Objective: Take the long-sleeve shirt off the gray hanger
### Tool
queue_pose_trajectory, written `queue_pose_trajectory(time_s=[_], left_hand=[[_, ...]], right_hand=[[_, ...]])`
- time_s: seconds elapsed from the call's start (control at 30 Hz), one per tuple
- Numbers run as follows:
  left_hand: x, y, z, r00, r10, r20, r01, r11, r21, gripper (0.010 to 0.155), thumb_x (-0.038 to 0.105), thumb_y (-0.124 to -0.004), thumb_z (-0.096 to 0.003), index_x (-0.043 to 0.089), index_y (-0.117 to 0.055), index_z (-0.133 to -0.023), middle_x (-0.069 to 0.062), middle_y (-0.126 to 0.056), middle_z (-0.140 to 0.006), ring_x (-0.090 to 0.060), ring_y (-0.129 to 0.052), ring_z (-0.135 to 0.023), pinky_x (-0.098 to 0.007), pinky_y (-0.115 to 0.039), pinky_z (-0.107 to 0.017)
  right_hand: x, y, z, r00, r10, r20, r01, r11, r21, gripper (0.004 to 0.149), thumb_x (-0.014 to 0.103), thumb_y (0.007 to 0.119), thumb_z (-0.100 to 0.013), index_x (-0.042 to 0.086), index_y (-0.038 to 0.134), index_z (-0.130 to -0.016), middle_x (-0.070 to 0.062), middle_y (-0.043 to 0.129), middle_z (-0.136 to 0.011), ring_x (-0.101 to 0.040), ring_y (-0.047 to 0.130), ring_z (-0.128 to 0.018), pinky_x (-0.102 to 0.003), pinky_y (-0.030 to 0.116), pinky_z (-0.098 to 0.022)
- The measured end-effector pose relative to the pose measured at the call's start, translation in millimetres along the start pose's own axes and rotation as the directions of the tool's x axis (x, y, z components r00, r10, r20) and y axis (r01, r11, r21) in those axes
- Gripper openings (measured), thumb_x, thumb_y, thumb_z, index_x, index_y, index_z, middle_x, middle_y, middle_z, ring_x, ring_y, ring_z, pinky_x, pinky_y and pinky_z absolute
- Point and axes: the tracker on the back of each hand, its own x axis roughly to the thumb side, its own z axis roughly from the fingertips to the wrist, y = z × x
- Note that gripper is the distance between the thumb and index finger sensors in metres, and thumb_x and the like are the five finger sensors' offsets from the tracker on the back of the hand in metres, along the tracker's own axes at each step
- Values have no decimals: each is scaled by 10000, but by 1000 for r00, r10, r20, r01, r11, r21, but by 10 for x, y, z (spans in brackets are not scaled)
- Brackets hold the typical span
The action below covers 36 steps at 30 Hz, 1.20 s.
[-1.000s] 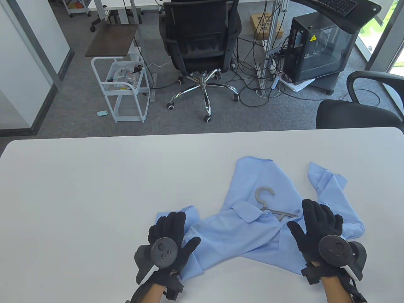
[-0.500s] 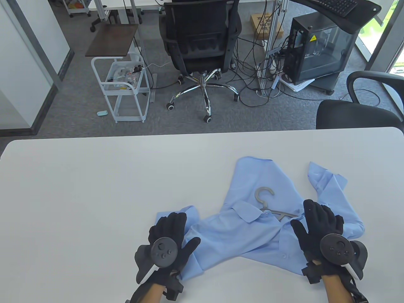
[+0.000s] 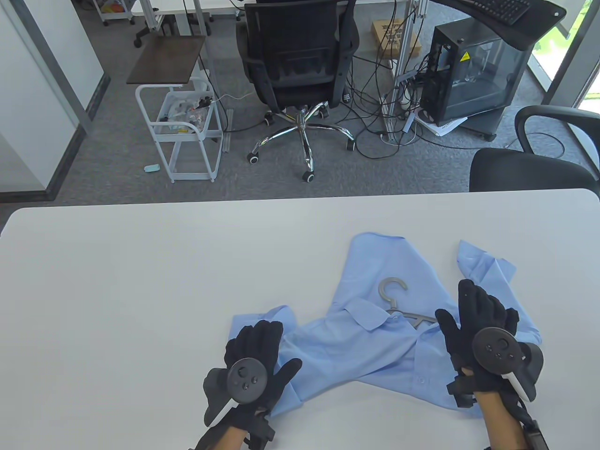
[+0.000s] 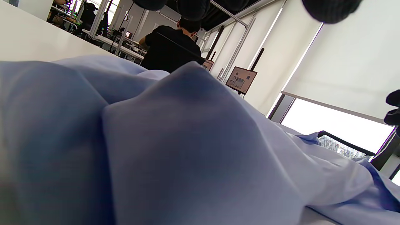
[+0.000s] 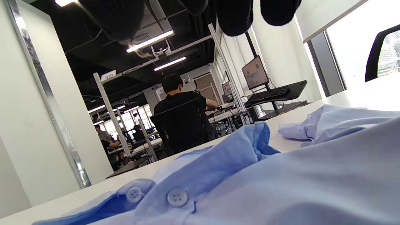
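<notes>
A light blue long-sleeve shirt [image 3: 370, 337] lies crumpled on the white table [image 3: 140, 290], right of centre near the front edge. A gray hanger [image 3: 396, 300] is inside it; its hook and one arm show at the collar. My left hand [image 3: 255, 344] lies flat and open on the shirt's left sleeve. My right hand [image 3: 478, 311] is open with fingers spread, over the shirt's right shoulder just right of the hanger arm. The shirt fills the left wrist view [image 4: 187, 140] and the lower right wrist view [image 5: 250, 175], where two buttons show. Neither hand grips anything.
The table's far edge runs across the middle of the table view. Beyond it stand a black office chair [image 3: 300, 61], a white cart [image 3: 185, 131], a computer tower [image 3: 473, 70] and a second black chair [image 3: 529, 164] at the table's right corner.
My right hand has moved forward and slightly right over the shirt's shoulder, nearer the hanger arm. My left hand has shifted slightly. The shirt and hanger have not moved.
</notes>
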Motion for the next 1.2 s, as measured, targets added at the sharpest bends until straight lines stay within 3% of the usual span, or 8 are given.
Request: queue_pose_trajectory(time_s=[0.1,0.33,0.5,0.67,0.87,0.97,1.07,1.2], left_hand=[[18,17,1,1000,11,12,-11,1000,8,852,725,-599,-487,310,-329,-1181,-93,-356,-1254,-525,-344,-1150,-697,-263,-791],[70,15,31,999,3,37,-4,1000,4,847,724,-599,-488,309,-341,-1180,-91,-383,-1248,-526,-345,-1150,-698,-262,-789],[111,-12,26,998,-6,56,6,1000,-14,845,723,-599,-488,308,-349,-1180,-92,-386,-1248,-528,-343,-1149,-698,-258,-788],[144,-37,13,998,-28,60,30,999,-30,841,723,-599,-490,309,-354,-1179,-92,-390,-1247,-527,-345,-1150,-699,-260,-788],[169,-50,3,997,-30,73,33,999,-37,838,723,-599,-489,311,-359,-1179,-94,-388,-1248,-528,-343,-1149,-699,-258,-788],[176,-67,-11,997,-29,76,33,998,-51,838,722,-598,-490,310,-358,-1179,-91,-389,-1248,-528,-341,-1149,-699,-255,-787],[194,-88,-16,996,-39,78,43,997,-58,837,723,-598,-490,309,-363,-1179,-93,-396,-1247,-527,-347,-1149,-700,-259,-787],[221,-112,-18,995,-59,74,64,996,-64,834,722,-597,-492,305,-371,-1178,-92,-410,-1244,-526,-379,-1142,-701,-264,-785]], right_hand=[[287,20,-198,988,146,-49,-145,989,19,753,390,855,-581,108,476,-1168,-242,611,-1123,-586,585,-1005,-795,272,-698],[685,324,-675,948,318,-18,-314,943,112,621,349,878,-559,189,626,-1103,-169,729,-1067,-500,690,-988,-765,354,-721],[727,670,-975,959,285,7,-272,907,322,645,432,841,-567,189,615,-1119,-197,707,-1088,-530,654,-1006,-793,327,-715],[716,1076,-1118,924,383,12,-327,771,547,868,522,837,-545,191,362,-1192,-227,538,-1178,-620,599,-1019,-819,333,-717],[773,1398,-1203,906,423,29,-348,701,623,912,553,839,-538,170,335,-1195,-227,479,-1201,-621,532,-1050,-829,317,-715],[824,1587,-1193,874,483,53,-396,644,655,874,495,858,-549,155,364,-1185,-243,444,-1195,-611,510,-1051,-826,288,-716],[841,1602,-1217,897,442,13,-347,686,639,847,470,852,-558,149,377,-1182,-274,433,-1183,-607,513,-1041,-824,291,-712],[815,1584,-1247,896,445,-7,-327,669,668,858,497,853,-560,173,364,-1185,-270,407,-1193,-592,508,-1049,-826,313,-710]])
